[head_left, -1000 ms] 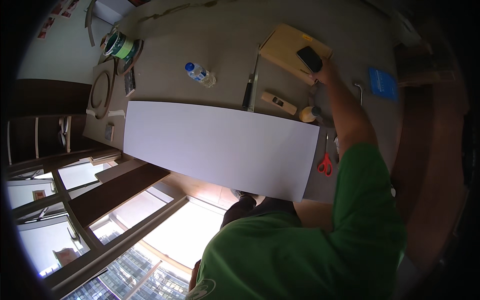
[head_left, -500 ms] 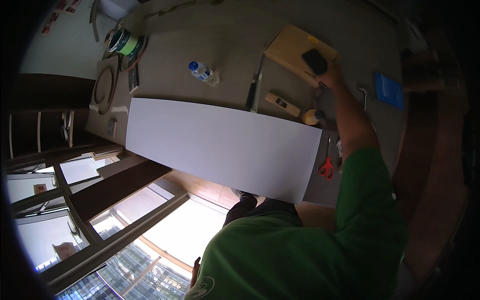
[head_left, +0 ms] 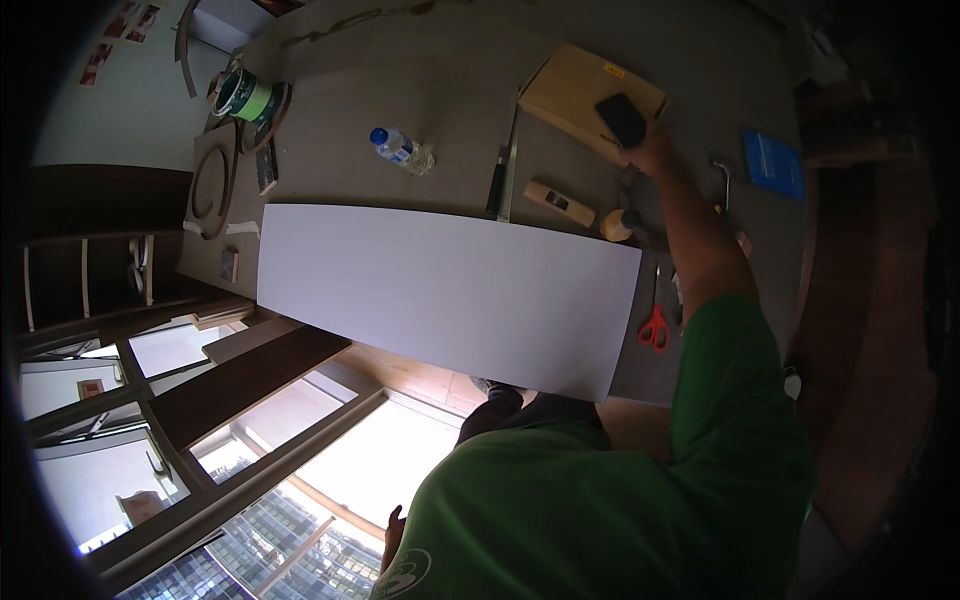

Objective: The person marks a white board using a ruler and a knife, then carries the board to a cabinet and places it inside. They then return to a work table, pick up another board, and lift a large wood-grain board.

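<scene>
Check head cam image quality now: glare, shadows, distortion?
Head view: bright pane at lower left blown out to white; head view: tabletop dim, darker toward the far side; head view: white board's far edge bows, rim vignetted black; head view: dark object in the right hand shows little surface detail.

On table (head_left: pixel 450 70): bottle (head_left: pixel 402 152), clear, blue-capped; plane (head_left: pixel 560 203), pale wood, between black-handled tool (head_left: pixel 496 187), long and thin, and pot (head_left: pixel 618 226), yellowish, dark-topped; scissors (head_left: pixel 654 330), red-handled, toward the right; metal tool (head_left: pixel 725 180), bent at one end, near packet (head_left: pixel 773 164), flat, blue. At left end: bucket (head_left: pixel 252 98), dark green, lighter band; hoop (head_left: pixel 197 195), brown; dark block (head_left: pixel 266 170); grey block (head_left: pixel 229 265), small. Beyond: shelves (head_left: pixel 85 280), dark, pale uprights; window (head_left: pixel 270 540), bright, lower left; wall (head_left: pixel 90 130), pale, with reddish pictures (head_left: pixel 130 22).
</scene>
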Available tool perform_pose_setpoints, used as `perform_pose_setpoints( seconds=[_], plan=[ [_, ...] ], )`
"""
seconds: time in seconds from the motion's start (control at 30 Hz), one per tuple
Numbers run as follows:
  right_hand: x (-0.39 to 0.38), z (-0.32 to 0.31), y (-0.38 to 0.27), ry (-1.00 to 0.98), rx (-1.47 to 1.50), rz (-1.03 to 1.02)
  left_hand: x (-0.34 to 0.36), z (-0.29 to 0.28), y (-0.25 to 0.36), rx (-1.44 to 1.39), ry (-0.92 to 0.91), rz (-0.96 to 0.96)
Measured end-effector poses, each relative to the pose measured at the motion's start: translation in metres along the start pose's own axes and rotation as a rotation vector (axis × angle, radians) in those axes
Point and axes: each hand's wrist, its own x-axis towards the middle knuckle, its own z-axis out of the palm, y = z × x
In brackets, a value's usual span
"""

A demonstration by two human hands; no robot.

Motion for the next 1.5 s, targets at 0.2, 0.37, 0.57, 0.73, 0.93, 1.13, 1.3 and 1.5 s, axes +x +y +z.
perform_pose_setpoints(
  seconds=[0.2, 0.37, 0.57, 0.73, 0.93, 1.13, 1.3, 1.5],
  plan=[
    [-0.016, -0.001, 0.002, 0.062, 0.051, -0.020, -0.007, -0.001, -0.001, -0.001, 0.000, -0.009],
    [-0.022, -0.002, 0.020, 0.195, 0.118, -0.142, -0.006, -0.001, -0.001, 0.005, -0.007, -0.010],
    [-0.042, -0.004, 0.014, 0.231, 0.061, -0.132, -0.008, -0.006, -0.003, 0.015, -0.010, -0.014],
    [-0.045, -0.004, 0.015, 0.225, 0.065, -0.112, -0.007, -0.010, -0.001, 0.028, -0.007, -0.008],
    [-0.050, -0.002, 0.013, 0.215, 0.081, -0.100, -0.008, -0.011, -0.002, 0.030, -0.011, -0.010],
    [-0.044, 0.001, 0.017, 0.242, 0.104, -0.108, -0.007, -0.008, 0.000, 0.020, -0.021, -0.004],
    [-0.039, 0.011, 0.006, 0.167, 0.129, -0.128, -0.015, -0.004, -0.006, 0.006, -0.013, -0.025],
    [0.004, 0.034, 0.036, 0.232, 0.175, -0.236, -0.006, 0.006, 0.000, -0.008, -0.019, 0.008]
  ],
)
